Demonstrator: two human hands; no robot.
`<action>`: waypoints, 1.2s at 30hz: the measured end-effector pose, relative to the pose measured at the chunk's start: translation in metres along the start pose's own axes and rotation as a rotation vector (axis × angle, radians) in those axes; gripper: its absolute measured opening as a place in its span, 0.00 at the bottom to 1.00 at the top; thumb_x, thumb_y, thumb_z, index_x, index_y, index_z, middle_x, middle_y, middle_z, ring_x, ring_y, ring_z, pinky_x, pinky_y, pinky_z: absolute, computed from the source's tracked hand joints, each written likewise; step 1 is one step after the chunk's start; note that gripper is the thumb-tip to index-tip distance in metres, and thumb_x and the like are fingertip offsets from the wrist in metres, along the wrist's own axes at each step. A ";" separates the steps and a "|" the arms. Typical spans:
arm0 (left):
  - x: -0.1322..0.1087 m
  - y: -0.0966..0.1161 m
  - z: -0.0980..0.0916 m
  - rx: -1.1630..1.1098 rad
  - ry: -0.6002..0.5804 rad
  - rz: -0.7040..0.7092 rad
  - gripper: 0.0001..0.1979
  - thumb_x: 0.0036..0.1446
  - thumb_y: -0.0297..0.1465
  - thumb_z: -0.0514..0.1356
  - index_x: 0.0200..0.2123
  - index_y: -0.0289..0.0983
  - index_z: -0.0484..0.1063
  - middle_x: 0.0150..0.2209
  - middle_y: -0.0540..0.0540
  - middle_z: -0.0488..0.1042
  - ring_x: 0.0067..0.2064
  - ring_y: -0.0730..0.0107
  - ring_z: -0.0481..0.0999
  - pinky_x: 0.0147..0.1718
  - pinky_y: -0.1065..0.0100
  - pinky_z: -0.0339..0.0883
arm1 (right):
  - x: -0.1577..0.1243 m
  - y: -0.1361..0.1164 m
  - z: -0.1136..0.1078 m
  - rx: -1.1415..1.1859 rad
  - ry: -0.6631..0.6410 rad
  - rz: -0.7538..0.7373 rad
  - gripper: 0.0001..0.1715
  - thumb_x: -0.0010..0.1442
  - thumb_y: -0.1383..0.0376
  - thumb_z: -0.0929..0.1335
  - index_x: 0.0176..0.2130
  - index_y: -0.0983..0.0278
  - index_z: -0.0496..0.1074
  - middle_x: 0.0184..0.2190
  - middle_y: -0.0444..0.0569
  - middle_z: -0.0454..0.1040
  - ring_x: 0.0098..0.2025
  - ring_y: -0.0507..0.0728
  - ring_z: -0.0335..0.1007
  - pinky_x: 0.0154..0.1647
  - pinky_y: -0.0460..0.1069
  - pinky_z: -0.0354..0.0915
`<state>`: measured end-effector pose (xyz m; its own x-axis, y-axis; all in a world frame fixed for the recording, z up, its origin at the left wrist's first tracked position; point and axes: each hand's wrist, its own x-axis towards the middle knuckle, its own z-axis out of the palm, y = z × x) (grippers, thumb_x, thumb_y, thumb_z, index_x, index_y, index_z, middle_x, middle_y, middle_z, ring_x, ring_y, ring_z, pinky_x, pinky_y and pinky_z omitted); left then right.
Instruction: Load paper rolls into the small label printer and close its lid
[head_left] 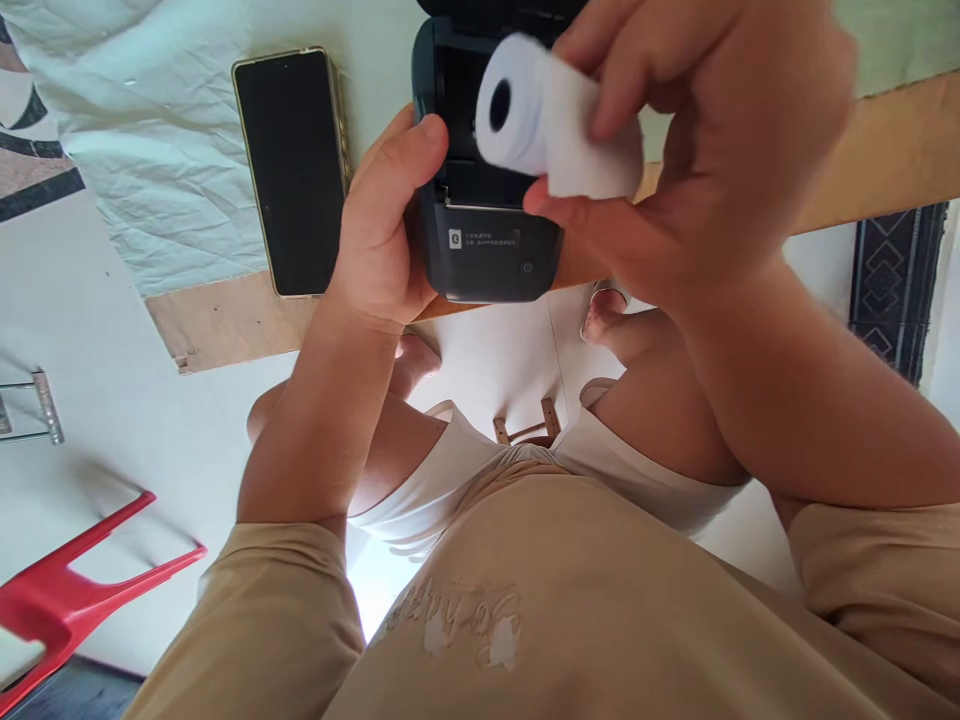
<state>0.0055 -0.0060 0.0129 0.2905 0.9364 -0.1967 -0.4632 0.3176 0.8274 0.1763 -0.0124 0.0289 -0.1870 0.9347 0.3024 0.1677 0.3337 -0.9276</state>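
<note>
My right hand (pixel 705 150) pinches a white paper roll (pixel 555 120) and holds it just above the open bay of a small dark label printer (pixel 487 240). The printer rests at the near edge of a wooden table (pixel 885 150). My left hand (pixel 382 230) wraps around the printer's left side, thumb on its top edge. The printer's lid is raised at the back and mostly out of view.
A black phone (pixel 294 170) lies face up on a pale crumpled sheet (pixel 150 130) left of the printer. Below the table are my knees, white shorts and feet on a white floor. A red plastic stool (pixel 75 590) stands at lower left, a dark patterned rug (pixel 892 280) at right.
</note>
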 end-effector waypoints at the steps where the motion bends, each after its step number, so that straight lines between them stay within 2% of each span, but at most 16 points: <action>1: 0.000 0.000 0.000 -0.001 -0.003 -0.008 0.08 0.53 0.34 0.51 0.28 0.39 0.66 0.30 0.47 0.71 0.40 0.66 0.73 0.33 0.69 0.65 | 0.000 -0.001 0.001 -0.159 -0.038 -0.077 0.16 0.46 0.58 0.67 0.32 0.68 0.67 0.35 0.40 0.66 0.43 0.44 0.62 0.49 0.42 0.61; 3: -0.001 0.001 0.000 -0.018 -0.006 -0.018 0.07 0.53 0.35 0.51 0.30 0.39 0.65 0.30 0.47 0.71 0.41 0.66 0.73 0.35 0.68 0.65 | 0.002 -0.001 0.002 -0.493 -0.098 -0.237 0.13 0.51 0.60 0.63 0.33 0.68 0.65 0.36 0.40 0.66 0.44 0.44 0.63 0.49 0.43 0.61; 5: -0.003 0.001 0.001 -0.031 -0.003 -0.024 0.07 0.53 0.35 0.52 0.31 0.38 0.65 0.30 0.47 0.71 0.39 0.67 0.73 0.35 0.68 0.65 | 0.003 -0.001 0.004 -0.682 -0.109 -0.323 0.10 0.53 0.63 0.60 0.33 0.67 0.63 0.37 0.41 0.65 0.44 0.45 0.64 0.47 0.43 0.61; 12: -0.002 -0.002 0.001 -0.031 0.055 -0.038 0.07 0.50 0.37 0.53 0.27 0.42 0.66 0.29 0.48 0.70 0.32 0.68 0.70 0.30 0.67 0.62 | 0.002 -0.001 0.009 -0.659 -0.072 -0.361 0.08 0.51 0.64 0.62 0.33 0.67 0.60 0.36 0.40 0.66 0.44 0.45 0.64 0.42 0.42 0.59; 15: -0.001 -0.003 0.000 -0.026 0.060 -0.028 0.06 0.51 0.36 0.54 0.28 0.40 0.66 0.28 0.48 0.69 0.31 0.71 0.69 0.30 0.68 0.61 | 0.002 -0.002 0.010 -0.650 -0.075 -0.390 0.08 0.51 0.64 0.62 0.33 0.66 0.60 0.37 0.40 0.66 0.44 0.45 0.64 0.41 0.41 0.59; 19: -0.001 -0.002 0.000 -0.026 0.045 -0.003 0.07 0.52 0.34 0.52 0.28 0.38 0.64 0.26 0.49 0.67 0.29 0.74 0.68 0.28 0.70 0.59 | 0.002 0.000 0.010 -0.637 -0.040 -0.424 0.10 0.50 0.64 0.64 0.33 0.67 0.60 0.37 0.42 0.66 0.44 0.44 0.64 0.43 0.41 0.60; 24: -0.005 0.000 0.001 -0.042 0.026 -0.038 0.06 0.52 0.35 0.54 0.30 0.38 0.65 0.28 0.49 0.67 0.30 0.74 0.68 0.29 0.70 0.60 | 0.004 0.004 0.011 -0.623 -0.035 -0.433 0.09 0.49 0.66 0.64 0.32 0.68 0.60 0.37 0.41 0.66 0.42 0.43 0.64 0.42 0.41 0.60; 30: -0.005 0.000 0.004 -0.068 0.038 -0.017 0.05 0.53 0.32 0.52 0.29 0.37 0.64 0.27 0.49 0.67 0.28 0.74 0.67 0.29 0.69 0.59 | 0.002 0.002 0.013 -0.575 -0.014 -0.445 0.12 0.51 0.62 0.64 0.32 0.68 0.60 0.37 0.41 0.66 0.43 0.42 0.63 0.46 0.40 0.61; 36: -0.005 0.001 0.002 -0.058 0.039 -0.013 0.05 0.53 0.32 0.52 0.28 0.37 0.63 0.25 0.50 0.64 0.27 0.77 0.65 0.28 0.71 0.57 | -0.001 0.003 0.016 -0.623 -0.068 -0.357 0.10 0.52 0.61 0.62 0.33 0.66 0.59 0.39 0.40 0.66 0.43 0.44 0.64 0.45 0.42 0.61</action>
<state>0.0057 -0.0104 0.0153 0.2647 0.9369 -0.2283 -0.5075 0.3366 0.7932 0.1613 -0.0143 0.0227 -0.3901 0.7526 0.5304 0.6023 0.6443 -0.4713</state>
